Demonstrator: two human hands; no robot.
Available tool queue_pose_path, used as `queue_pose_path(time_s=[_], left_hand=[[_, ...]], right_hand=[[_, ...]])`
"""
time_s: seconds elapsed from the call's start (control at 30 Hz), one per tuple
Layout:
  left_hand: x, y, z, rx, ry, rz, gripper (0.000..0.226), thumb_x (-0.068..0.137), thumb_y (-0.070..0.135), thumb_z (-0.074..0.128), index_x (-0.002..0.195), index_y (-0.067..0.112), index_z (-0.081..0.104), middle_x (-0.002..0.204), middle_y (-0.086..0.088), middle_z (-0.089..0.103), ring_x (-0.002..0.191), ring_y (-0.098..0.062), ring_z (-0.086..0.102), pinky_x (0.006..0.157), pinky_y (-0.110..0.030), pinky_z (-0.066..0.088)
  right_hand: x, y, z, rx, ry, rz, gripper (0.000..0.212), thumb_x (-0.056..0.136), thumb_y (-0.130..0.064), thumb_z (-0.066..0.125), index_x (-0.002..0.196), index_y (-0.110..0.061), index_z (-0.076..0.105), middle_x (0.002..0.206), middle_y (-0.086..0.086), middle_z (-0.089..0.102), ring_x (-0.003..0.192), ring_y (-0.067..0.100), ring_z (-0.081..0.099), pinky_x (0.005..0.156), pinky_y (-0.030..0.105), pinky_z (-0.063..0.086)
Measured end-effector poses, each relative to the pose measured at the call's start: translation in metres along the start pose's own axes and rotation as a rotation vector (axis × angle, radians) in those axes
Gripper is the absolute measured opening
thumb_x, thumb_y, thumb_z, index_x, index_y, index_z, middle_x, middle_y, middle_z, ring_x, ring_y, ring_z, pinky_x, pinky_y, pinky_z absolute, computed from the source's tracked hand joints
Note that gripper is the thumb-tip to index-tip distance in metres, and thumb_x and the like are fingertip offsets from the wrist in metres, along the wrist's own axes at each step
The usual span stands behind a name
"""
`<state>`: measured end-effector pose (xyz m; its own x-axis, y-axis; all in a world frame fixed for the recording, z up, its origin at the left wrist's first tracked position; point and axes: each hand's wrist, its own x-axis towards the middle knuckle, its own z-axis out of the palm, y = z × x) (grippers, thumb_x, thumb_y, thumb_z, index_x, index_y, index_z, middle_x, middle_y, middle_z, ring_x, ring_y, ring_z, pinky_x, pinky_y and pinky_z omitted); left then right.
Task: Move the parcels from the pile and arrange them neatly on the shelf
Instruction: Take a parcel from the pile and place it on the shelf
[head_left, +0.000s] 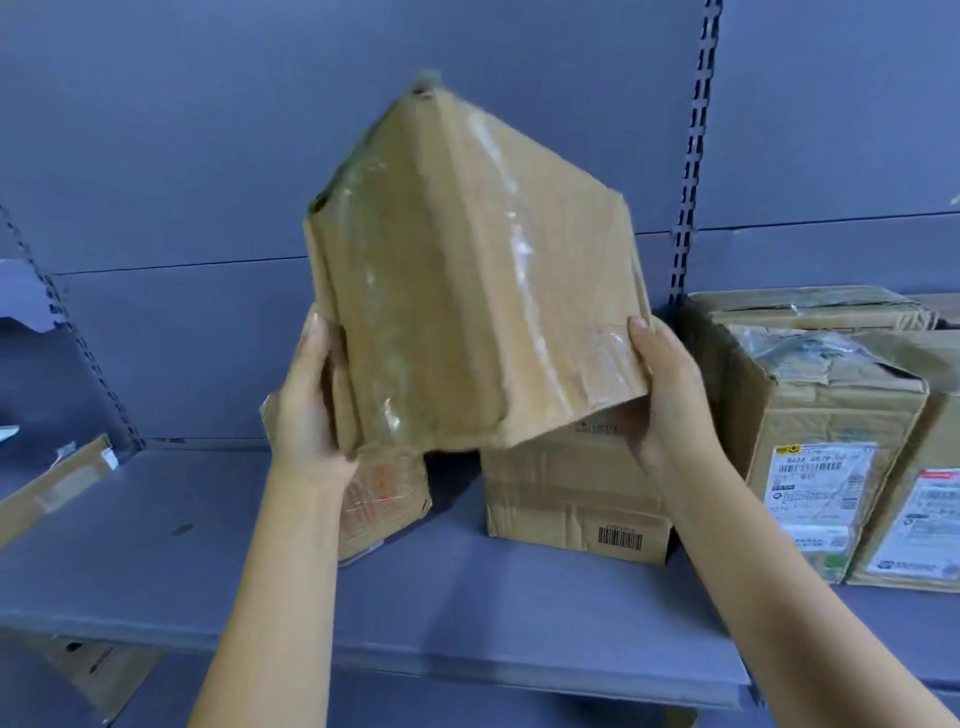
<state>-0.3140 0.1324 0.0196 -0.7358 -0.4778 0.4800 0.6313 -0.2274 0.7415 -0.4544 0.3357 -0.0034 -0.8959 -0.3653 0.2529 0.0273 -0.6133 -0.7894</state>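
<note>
Place: parcel storeroom or shop back room | Fixtures: grey metal shelf (156, 561) on slotted uprights (696, 156), plain grey back panels (208, 156) behind | Stock: taped cardboard parcels (810, 410) standing in a row at right, with printed shipping labels (815, 478); one box (545, 493) shows a barcode (620, 538)

bare left hand (304, 410), bare right hand (670, 400)

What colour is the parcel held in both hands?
The parcel is brown cardboard with clear tape strips; the head view shows it.
</note>
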Motion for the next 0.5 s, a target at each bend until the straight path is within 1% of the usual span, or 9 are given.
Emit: queue_pose_path(time_s=[0.07, 0.1, 0.13, 0.2, 0.23, 0.27, 0.33, 0.4, 0.5], left_hand=[[-0.003, 0.006, 0.009, -0.024, -0.148, 0.024, 0.066, 0.072, 0.052, 0.074, 0.125, 0.014, 0.06, 0.118, -0.004, 0.064, 0.113, -0.022, 0.058, 0.099, -0.042, 0.044], [-0.005, 0.007, 0.015, -0.009, -0.184, 0.045, 0.055, 0.075, 0.048, 0.072, 0.119, 0.017, 0.065, 0.116, -0.002, 0.066, 0.113, -0.021, 0.058, 0.102, -0.041, 0.042], [-0.006, 0.006, 0.018, 0.03, -0.165, 0.066, 0.05, 0.076, 0.043, 0.072, 0.119, 0.018, 0.065, 0.118, -0.001, 0.066, 0.116, -0.02, 0.057, 0.104, -0.04, 0.041], [-0.005, 0.001, 0.024, 0.151, -0.056, 0.093, 0.053, 0.081, 0.025, 0.07, 0.13, 0.011, 0.054, 0.128, -0.007, 0.06, 0.12, -0.023, 0.054, 0.106, -0.04, 0.041], [-0.004, -0.002, 0.025, 0.187, 0.003, 0.078, 0.053, 0.083, 0.017, 0.065, 0.133, 0.011, 0.05, 0.133, -0.009, 0.056, 0.122, -0.024, 0.053, 0.107, -0.04, 0.04], [-0.002, -0.007, 0.024, 0.199, 0.061, 0.046, 0.053, 0.082, 0.016, 0.061, 0.133, 0.015, 0.05, 0.139, -0.008, 0.052, 0.123, -0.023, 0.053, 0.107, -0.04, 0.039], [-0.003, -0.014, 0.02, 0.207, 0.111, -0.032, 0.058, 0.077, 0.028, 0.065, 0.133, 0.025, 0.05, 0.142, 0.001, 0.048, 0.114, -0.015, 0.058, 0.101, -0.034, 0.043], [-0.006, -0.021, 0.014, 0.203, 0.066, -0.115, 0.07, 0.074, 0.038, 0.07, 0.138, 0.032, 0.043, 0.14, 0.006, 0.052, 0.111, -0.015, 0.061, 0.098, -0.034, 0.045], [-0.008, -0.028, 0.01, 0.175, 0.072, -0.141, 0.068, 0.077, 0.034, 0.067, 0.138, 0.042, 0.037, 0.126, 0.011, 0.064, 0.109, -0.01, 0.065, 0.09, -0.032, 0.053]], right_hand=[[0.003, 0.003, 0.007, 0.156, 0.002, 0.192, 0.027, 0.097, -0.027, 0.05, 0.113, -0.013, 0.067, 0.1, 0.007, 0.073, 0.094, 0.027, 0.069, 0.081, 0.043, 0.056], [0.003, 0.006, 0.01, 0.231, 0.0, 0.277, 0.026, 0.095, -0.023, 0.05, 0.107, -0.011, 0.07, 0.096, 0.008, 0.074, 0.087, 0.025, 0.072, 0.074, 0.042, 0.06], [0.002, 0.009, 0.014, 0.3, -0.013, 0.345, 0.023, 0.09, -0.019, 0.053, 0.096, -0.011, 0.074, 0.092, 0.009, 0.075, 0.081, 0.025, 0.073, 0.07, 0.046, 0.06], [-0.004, 0.017, 0.02, 0.404, -0.026, 0.457, 0.024, 0.075, -0.018, 0.057, 0.073, -0.007, 0.079, 0.086, 0.012, 0.075, 0.072, 0.029, 0.074, 0.065, 0.053, 0.059], [-0.007, 0.022, 0.021, 0.435, -0.034, 0.516, 0.025, 0.074, -0.019, 0.059, 0.068, -0.004, 0.078, 0.086, 0.015, 0.075, 0.07, 0.032, 0.073, 0.06, 0.056, 0.058], [-0.01, 0.027, 0.022, 0.462, -0.05, 0.585, 0.024, 0.074, -0.018, 0.062, 0.071, 0.0, 0.077, 0.09, 0.018, 0.074, 0.072, 0.036, 0.073, 0.059, 0.058, 0.057], [-0.019, 0.034, 0.024, 0.515, -0.092, 0.713, 0.028, 0.068, -0.014, 0.071, 0.088, 0.006, 0.075, 0.105, 0.024, 0.07, 0.085, 0.043, 0.07, 0.068, 0.067, 0.051], [-0.027, 0.04, 0.024, 0.536, -0.109, 0.802, 0.04, 0.072, -0.017, 0.063, 0.102, 0.009, 0.068, 0.114, 0.029, 0.065, 0.09, 0.047, 0.066, 0.07, 0.068, 0.046], [-0.037, 0.047, 0.026, 0.562, -0.078, 0.869, 0.043, 0.078, -0.019, 0.054, 0.11, 0.008, 0.064, 0.116, 0.026, 0.064, 0.1, 0.044, 0.061, 0.07, 0.065, 0.047]])
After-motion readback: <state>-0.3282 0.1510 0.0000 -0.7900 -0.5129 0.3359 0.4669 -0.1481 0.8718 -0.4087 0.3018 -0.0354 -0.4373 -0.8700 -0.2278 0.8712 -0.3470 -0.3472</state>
